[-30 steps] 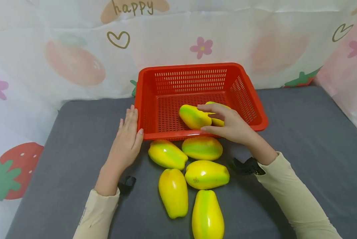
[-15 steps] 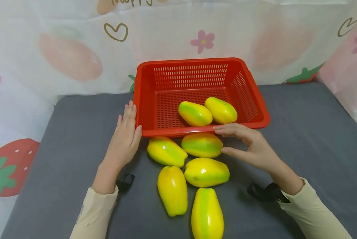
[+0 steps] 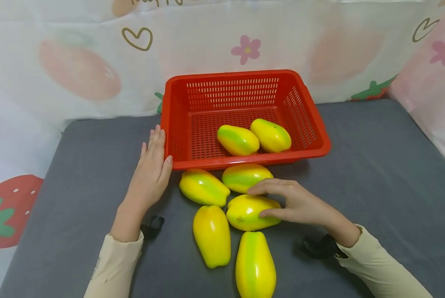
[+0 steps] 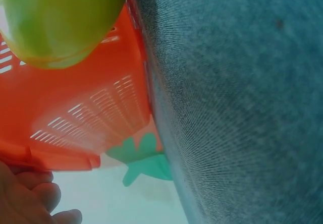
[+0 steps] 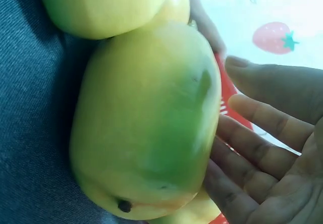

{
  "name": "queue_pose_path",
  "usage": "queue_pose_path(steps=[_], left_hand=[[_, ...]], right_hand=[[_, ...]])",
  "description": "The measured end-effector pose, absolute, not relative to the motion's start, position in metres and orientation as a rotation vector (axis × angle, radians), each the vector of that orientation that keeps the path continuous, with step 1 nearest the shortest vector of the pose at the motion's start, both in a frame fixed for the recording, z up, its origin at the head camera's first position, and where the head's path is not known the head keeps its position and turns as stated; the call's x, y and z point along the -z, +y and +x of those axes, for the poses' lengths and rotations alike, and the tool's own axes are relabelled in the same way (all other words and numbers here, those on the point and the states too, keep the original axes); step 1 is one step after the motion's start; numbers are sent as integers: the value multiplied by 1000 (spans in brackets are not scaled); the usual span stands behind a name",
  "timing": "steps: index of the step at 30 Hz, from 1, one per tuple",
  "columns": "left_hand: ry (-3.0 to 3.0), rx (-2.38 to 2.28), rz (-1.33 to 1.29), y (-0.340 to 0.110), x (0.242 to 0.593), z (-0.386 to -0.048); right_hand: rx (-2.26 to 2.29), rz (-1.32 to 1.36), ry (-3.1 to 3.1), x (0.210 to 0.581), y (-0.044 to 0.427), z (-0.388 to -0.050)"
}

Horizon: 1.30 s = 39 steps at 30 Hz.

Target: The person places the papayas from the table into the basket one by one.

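Observation:
My left hand (image 3: 146,176) rests with straight fingers against the left side of the red basket (image 3: 207,164); in the left wrist view its fingertips (image 4: 43,188) lie by the basket rim. The right hand (image 3: 297,203) hovers over a yellow-green fruit (image 3: 246,216) in the middle of the group, thumb and fingers spread at its right end. Seen from the right wrist, that hand (image 5: 267,153) is beside a large fruit (image 5: 146,118), its fingers loosely extended and not wrapped round it. Two fruits (image 3: 238,140) (image 3: 270,135) lie inside the basket, near its front.
Just in front of the basket lie two fruits (image 3: 203,187) (image 3: 242,177). Nearer the camera are two more (image 3: 212,236) (image 3: 256,265). Grey cloth (image 3: 375,174) covers the table, and a patterned curtain (image 3: 200,45) hangs behind the basket.
My right hand has left the basket, where it was over the fruits, and moved down over its front rim to the fruit in the middle of the group. The left hand stays against the basket.

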<state>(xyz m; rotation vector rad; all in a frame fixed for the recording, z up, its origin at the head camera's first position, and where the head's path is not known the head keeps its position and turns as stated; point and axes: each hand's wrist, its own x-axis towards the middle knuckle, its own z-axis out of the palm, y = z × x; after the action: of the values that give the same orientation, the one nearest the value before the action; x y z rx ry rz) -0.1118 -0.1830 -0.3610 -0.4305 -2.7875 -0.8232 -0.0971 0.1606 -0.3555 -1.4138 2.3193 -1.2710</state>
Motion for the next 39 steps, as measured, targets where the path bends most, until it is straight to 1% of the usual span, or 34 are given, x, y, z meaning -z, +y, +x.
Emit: queue_pose_path(steps=[5,11,19,24,29,39], left_hand=[[-2789,816,-426,-183,360,-112],[-2790,820,-426,-183,360,-112],[-2788,814,-425,-183,360,-112],[-2788,814,-420,-183,360,-112],[-2788,813,-419,-182,360,-113],[-2788,825,-434,-183,361,-112]], right_hand=[[1221,-1366,2348,356,159,-95],[1143,-1374,2377,356,157,-93],[945,-1332,2437,352,155,-91],[848,-1396,2482,350,153,-88],[848,-1489,2522,354,152,-87],[893,-1524,2521,358,154,-86]])
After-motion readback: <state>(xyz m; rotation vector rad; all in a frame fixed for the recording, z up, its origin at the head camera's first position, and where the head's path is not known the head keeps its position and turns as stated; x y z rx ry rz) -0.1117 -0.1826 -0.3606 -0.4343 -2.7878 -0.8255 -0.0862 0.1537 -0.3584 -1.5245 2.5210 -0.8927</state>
